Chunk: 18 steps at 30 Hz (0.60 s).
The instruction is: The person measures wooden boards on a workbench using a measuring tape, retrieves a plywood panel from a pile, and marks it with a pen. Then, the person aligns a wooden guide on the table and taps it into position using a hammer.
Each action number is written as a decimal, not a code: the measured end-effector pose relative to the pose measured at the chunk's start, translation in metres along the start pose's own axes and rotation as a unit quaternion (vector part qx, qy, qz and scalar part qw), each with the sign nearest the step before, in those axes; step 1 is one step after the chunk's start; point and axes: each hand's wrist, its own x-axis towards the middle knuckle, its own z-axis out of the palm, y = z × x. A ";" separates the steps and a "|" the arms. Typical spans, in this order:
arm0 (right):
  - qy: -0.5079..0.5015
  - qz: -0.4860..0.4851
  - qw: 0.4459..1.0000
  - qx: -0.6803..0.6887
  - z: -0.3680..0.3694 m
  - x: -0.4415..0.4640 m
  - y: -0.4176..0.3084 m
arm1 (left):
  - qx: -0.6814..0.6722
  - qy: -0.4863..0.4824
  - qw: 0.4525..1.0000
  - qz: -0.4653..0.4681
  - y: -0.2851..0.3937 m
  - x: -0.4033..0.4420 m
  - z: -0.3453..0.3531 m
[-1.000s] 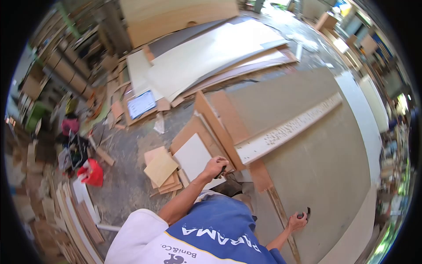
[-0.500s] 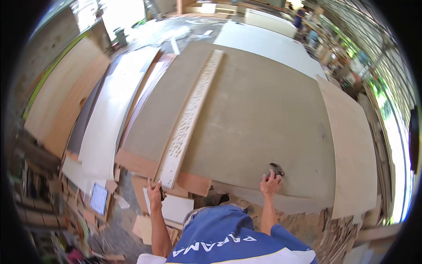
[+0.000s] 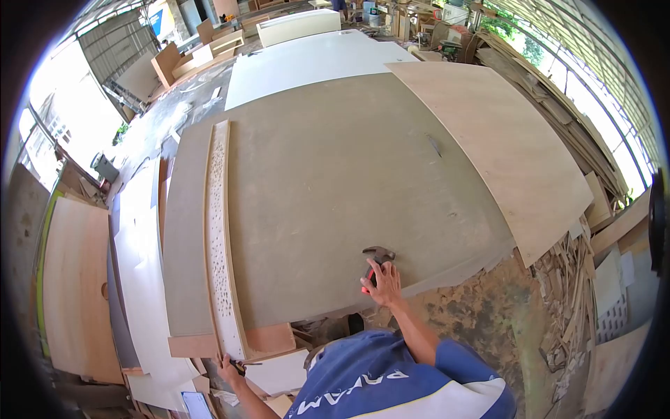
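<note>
My right hand (image 3: 385,285) is wrapped round a hammer (image 3: 379,254) with a dark head and a red and black handle, at the near edge of a large grey-brown board (image 3: 335,181). At the lower left, my left hand (image 3: 229,370) is closed on a small dark tool (image 3: 241,366), too small to name, beside the near end of a long narrow panel (image 3: 218,237). That panel lies lengthwise on the board's left part, its pale face dotted with many marks. A brown strip (image 3: 272,338) shows under its near end.
A plywood sheet (image 3: 495,140) overlaps the board's right side. White sheets (image 3: 300,59) lie beyond it, and more (image 3: 139,258) at the left. Scrap strips (image 3: 569,307) are piled at the right. A plywood panel (image 3: 77,286) stands far left.
The view has swung to the right. The long panel, upright on its edge at first, now lies along the board's left side. The hammer has come nearer the board's front edge.
</note>
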 end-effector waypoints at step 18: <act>0.088 0.072 0.927 0.358 -0.024 -0.117 0.080 | -0.044 0.092 0.995 0.019 -0.067 -0.021 0.024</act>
